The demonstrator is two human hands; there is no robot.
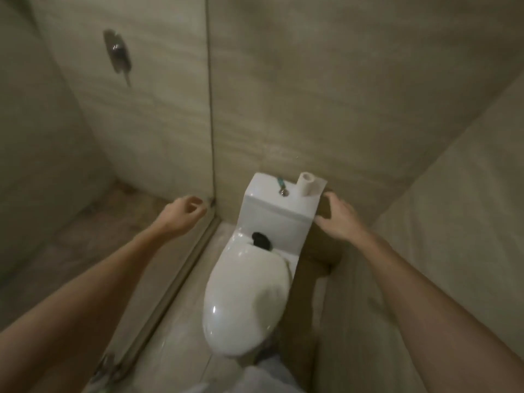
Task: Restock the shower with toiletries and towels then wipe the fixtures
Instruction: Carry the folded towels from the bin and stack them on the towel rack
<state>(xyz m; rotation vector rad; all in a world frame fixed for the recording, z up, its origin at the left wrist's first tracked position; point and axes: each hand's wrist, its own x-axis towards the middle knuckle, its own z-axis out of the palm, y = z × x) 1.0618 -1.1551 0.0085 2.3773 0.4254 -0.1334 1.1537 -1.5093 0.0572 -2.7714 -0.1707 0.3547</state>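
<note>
Right hand (338,219) spread, empty — the roll (307,184) just beyond it could topple off if brushed; left hand (184,214) loosely curled, empty.

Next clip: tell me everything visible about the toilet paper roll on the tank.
The toilet paper roll is white and partly used. It stands upright with its hollow core facing up, on the right rear corner of the toilet tank lid, close to the wall. A loose sheet trails off its right side. The right hand is open just below it and does not appear to touch it.
</note>
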